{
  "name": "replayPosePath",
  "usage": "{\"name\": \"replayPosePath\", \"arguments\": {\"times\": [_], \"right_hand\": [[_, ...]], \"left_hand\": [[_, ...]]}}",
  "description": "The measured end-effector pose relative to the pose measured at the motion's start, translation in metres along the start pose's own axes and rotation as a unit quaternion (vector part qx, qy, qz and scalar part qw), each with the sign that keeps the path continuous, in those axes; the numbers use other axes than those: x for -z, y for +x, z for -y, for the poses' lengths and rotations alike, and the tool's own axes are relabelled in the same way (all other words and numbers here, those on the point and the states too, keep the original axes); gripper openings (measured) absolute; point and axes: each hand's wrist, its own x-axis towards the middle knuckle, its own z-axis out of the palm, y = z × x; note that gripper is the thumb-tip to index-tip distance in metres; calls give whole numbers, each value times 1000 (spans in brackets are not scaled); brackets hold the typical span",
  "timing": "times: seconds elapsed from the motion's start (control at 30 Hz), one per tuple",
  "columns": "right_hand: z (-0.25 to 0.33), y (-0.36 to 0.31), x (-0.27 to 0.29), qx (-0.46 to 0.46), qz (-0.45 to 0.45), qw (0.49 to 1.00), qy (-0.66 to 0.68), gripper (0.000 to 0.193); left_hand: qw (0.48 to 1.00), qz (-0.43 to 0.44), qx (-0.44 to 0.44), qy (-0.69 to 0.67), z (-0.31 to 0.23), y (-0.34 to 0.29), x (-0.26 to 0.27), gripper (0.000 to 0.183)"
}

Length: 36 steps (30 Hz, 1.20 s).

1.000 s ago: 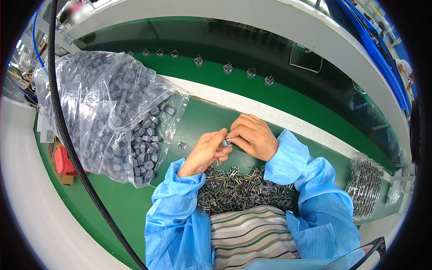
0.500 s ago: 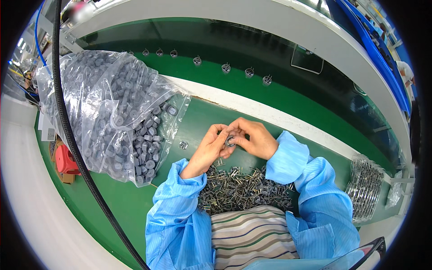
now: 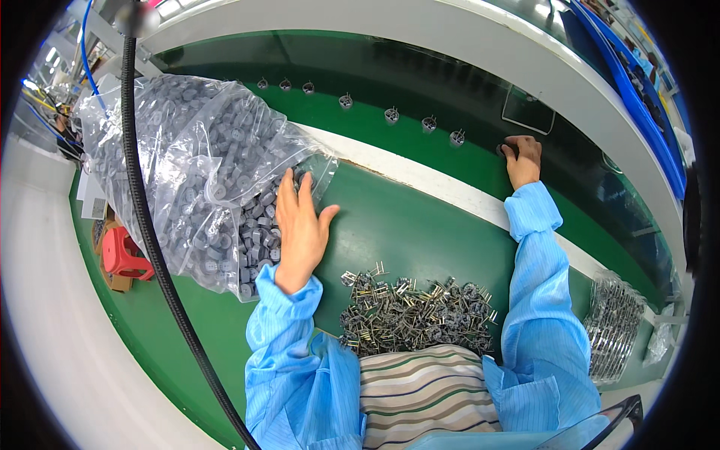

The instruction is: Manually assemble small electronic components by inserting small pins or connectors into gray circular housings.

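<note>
My left hand lies palm down at the mouth of a clear plastic bag, its fingers spread and the tips over the loose grey round caps. Over on the green belt, my right hand pinches a small dark round part at its fingertips, to the right of a row of pronged parts. The hand partly hides that part. Right in front of my body is a heap of small metal-pronged pieces on the green table.
Several grey parts with prongs upward stand spaced along the belt. A white ledge separates belt and table. Clear packs of metal pieces lie at the right. A black braided cable hangs across the left, before a red stool.
My hands, together over the table before, have parted. The right one has carried the round part out to the belt; the left has moved to the grey caps and spread its fingers.
</note>
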Motion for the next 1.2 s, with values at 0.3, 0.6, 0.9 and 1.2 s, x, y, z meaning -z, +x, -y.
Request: {"name": "replayPosePath", "arguments": {"times": [0.3, 0.6, 0.9, 1.2], "right_hand": [[162, -50, 52, 217, 339, 827, 392, 20], [205, -108, 58, 351, 394, 742, 414, 17], [176, -76, 45, 273, 206, 896, 284, 16], [180, -79, 55, 312, 277, 866, 277, 15]], "left_hand": [[985, -42, -17, 167, 20, 41, -31, 57], [995, -61, -70, 38, 12, 34, -19, 32], [1000, -7, -9, -28, 11, 9, -1, 17], [987, 84, 60, -121, -21, 11, 27, 19]]}}
